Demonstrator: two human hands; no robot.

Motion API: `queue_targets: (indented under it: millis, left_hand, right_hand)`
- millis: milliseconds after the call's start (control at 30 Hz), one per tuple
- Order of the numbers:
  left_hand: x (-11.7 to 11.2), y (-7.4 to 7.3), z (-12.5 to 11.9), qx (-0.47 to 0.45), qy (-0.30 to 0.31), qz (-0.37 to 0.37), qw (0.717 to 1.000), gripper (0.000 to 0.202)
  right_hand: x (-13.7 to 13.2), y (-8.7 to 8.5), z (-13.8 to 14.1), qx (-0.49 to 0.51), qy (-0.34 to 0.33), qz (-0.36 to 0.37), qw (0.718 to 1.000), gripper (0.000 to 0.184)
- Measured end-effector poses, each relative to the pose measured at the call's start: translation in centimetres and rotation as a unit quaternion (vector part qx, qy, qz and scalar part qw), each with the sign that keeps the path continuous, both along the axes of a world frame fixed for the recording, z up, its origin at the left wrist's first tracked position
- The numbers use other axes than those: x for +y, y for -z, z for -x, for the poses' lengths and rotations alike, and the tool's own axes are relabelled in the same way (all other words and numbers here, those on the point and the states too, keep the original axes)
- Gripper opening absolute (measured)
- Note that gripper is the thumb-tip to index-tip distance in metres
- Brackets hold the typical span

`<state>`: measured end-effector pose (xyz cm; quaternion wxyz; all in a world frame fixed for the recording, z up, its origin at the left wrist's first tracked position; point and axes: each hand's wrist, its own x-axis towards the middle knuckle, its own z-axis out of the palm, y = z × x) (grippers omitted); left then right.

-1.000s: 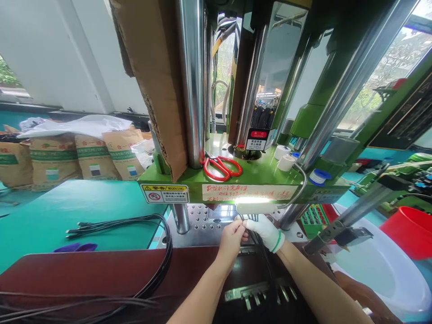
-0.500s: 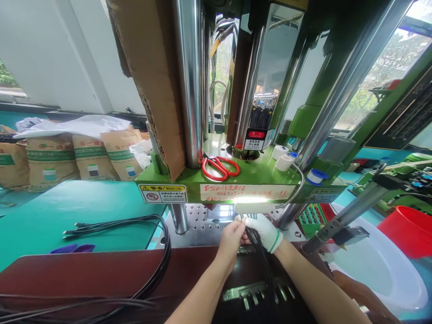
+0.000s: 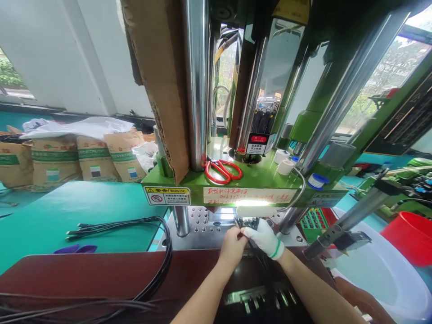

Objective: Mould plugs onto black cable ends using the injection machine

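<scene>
Currently, the gloved right hand (image 3: 266,238) is gripping black cables (image 3: 253,222) at the lower centre of the frame, the bare left hand (image 3: 232,243) is pinching them alongside, and red-handled scissors (image 3: 225,172) are lying on the green press (image 3: 256,172) above.

A pale wall (image 3: 97,49) fills the upper left, with a left window (image 3: 11,74) at the frame's edge. Upper right, a right window (image 3: 376,92) shows trees (image 3: 388,74). Lower left lie a green table (image 3: 114,202) and brown bench (image 3: 101,274). A lamp (image 3: 256,210) glows below centre.
</scene>
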<state>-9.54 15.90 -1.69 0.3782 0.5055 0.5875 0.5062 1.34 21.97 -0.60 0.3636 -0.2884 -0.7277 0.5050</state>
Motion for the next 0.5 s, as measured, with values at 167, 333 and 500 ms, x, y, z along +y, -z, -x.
queue_targets:
  millis: [167, 333, 500]
  left_hand:
    - [0.10, 0.17, 0.24, 0.012, -0.011, -0.003, 1.000, 0.010]
    - [0.02, -0.08, 0.24, 0.007, 0.008, -0.010, 1.000, 0.013]
    - [-0.13, -0.45, 0.24, 0.051, 0.003, -0.001, 0.999, 0.017]
  right_hand:
    - [-0.43, 0.42, -0.28, -0.024, 0.028, -0.144, 0.989, 0.024]
    - [-0.44, 0.16, -0.36, -0.023, 0.026, -0.148, 0.988, 0.021]
    - [0.37, 0.79, -0.10, -0.015, 0.030, -0.040, 0.999, 0.017]
